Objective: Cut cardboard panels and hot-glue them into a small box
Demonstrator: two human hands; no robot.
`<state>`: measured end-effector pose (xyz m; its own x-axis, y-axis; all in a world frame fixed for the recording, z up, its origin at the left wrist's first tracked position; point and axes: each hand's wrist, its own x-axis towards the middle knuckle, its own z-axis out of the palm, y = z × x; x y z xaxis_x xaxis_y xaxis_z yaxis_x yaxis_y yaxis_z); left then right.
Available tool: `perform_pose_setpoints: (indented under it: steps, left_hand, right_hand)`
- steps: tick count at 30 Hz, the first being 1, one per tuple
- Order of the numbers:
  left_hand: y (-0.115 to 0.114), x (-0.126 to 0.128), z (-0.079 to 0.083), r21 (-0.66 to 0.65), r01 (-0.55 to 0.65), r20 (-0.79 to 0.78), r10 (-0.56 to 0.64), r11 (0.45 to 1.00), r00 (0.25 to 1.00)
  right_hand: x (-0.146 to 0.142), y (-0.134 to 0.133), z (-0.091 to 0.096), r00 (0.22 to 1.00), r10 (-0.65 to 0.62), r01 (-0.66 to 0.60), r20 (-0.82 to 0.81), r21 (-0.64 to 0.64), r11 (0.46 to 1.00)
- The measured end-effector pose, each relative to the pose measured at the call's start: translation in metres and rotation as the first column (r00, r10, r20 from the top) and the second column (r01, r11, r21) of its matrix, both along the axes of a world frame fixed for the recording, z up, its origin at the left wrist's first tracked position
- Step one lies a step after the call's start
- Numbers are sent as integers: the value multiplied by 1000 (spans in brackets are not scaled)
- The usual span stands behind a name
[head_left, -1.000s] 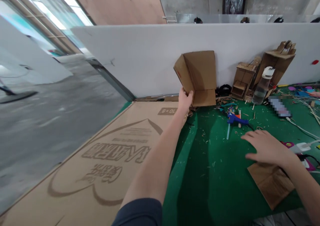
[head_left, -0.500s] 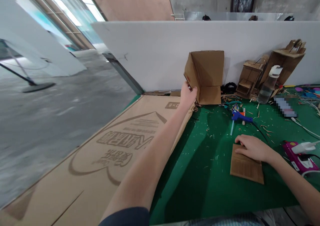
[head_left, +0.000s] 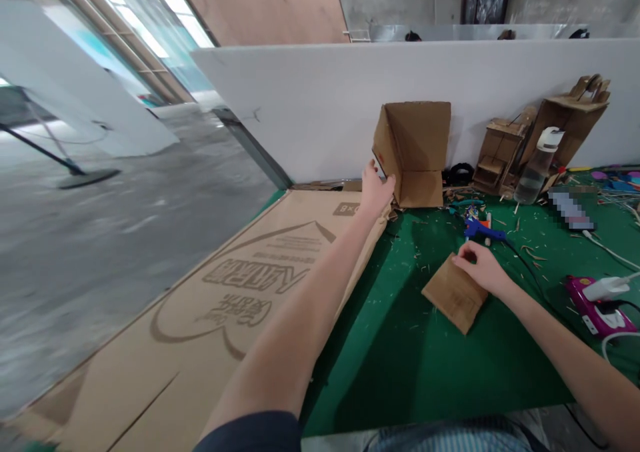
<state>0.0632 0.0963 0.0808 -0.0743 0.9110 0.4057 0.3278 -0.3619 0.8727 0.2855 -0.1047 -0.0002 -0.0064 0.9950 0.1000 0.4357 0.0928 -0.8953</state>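
Note:
Beside the left wall of an open-fronted cardboard box (head_left: 420, 135), my left hand (head_left: 376, 189) has its thumb and fingers apart, and nothing shows between them. The box stands against the white partition. My right hand (head_left: 480, 265) pinches the upper edge of a small square cardboard piece (head_left: 455, 295), tilted over the green table (head_left: 390, 372). Just beyond that hand lies a blue hot glue gun (head_left: 485, 230) with its cord trailing right. Under my left forearm is a large printed cardboard sheet (head_left: 280, 259).
Cardboard models (head_left: 505, 149) and a water bottle (head_left: 536, 169) stand along the white partition (head_left: 310, 105). At right are a phone (head_left: 573, 210) and a magenta power strip (head_left: 597, 305) with cables. Cardboard scraps litter the table's back. Concrete floor (head_left: 165, 225) lies to the left.
My right hand has moved left and slightly away from me, turning the small cardboard piece with it. My left hand's fingers have spread beside the box. The view has shifted slightly.

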Motion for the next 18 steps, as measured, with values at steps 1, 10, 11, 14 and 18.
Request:
perform_pose_setpoints:
  steps: [1,10,11,14,18]
  left_hand:
    - [-5,0,0,18,-60,-29,60,998,998]
    - [-146,31,-25,-321,427,-281,-516,845,810]
    - [-159,34,-30,-481,531,-198,-676,698,709]
    - [-163,40,-39,-619,586,58,-714,522,698]
    - [-105,45,-34,-552,412,216,-353,725,910]
  right_hand:
    - [0,1,-6,994,-80,85,-78,55,995]
    - [1,8,-15,753,-443,574,-487,157,803]
    - [1,7,-13,745,-459,596,-484,171,785]
    - [4,8,-10,744,-422,585,-518,201,786]
    - [3,9,-8,771,-277,474,-573,227,850]
